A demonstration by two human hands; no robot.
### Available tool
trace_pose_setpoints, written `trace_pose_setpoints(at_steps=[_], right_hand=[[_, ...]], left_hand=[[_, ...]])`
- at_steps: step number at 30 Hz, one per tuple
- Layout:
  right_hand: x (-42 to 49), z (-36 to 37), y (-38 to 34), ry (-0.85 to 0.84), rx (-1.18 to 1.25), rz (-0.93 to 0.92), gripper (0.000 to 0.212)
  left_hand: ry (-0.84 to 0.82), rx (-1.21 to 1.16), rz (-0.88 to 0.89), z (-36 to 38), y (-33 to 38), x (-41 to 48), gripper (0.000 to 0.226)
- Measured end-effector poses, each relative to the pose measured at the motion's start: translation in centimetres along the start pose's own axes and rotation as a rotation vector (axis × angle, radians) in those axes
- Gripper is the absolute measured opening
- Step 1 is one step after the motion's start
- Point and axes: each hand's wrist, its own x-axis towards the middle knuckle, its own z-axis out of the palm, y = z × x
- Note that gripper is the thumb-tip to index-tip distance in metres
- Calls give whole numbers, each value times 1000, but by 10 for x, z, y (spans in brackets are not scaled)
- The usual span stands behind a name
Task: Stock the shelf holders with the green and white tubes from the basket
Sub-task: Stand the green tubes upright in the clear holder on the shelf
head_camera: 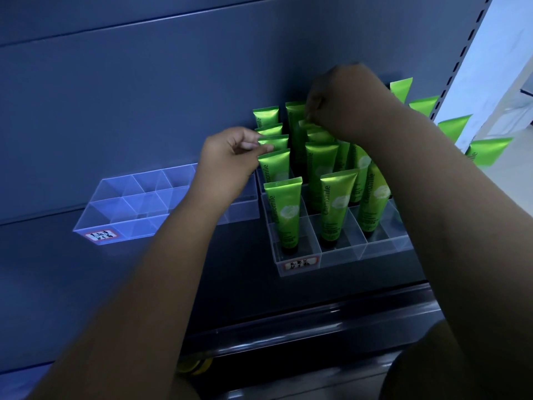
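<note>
Several green and white tubes stand cap-down in a clear divided holder on the right of the dark shelf. My left hand pinches the flat top of a tube in the holder's left column. My right hand reaches over the back rows and pinches the top of another tube there. A second clear holder with bare compartments sits to the left. The basket is out of view.
More green tubes stick up at the far right beside the shelf's slotted upright. The grey back panel rises behind both holders. Below the shelf's front edge, something yellow-green shows.
</note>
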Motion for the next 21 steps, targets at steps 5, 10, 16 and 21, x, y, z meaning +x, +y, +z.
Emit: trace_pose_setpoints(at_steps=[5, 10, 16, 21], right_hand=[[0, 2, 1, -8, 27, -16, 21], [0, -1, 4, -19, 21, -43, 22], [-1, 1, 3, -26, 45, -48, 20], [1, 4, 5, -12, 67, -39, 19]], left_hand=[[-14, 30, 9, -2, 0, 1, 14], [-15, 44, 5, -4, -2, 0, 13], [-15, 42, 2, -3, -1, -1, 19], [-17, 46, -6, -5, 1, -1, 21]])
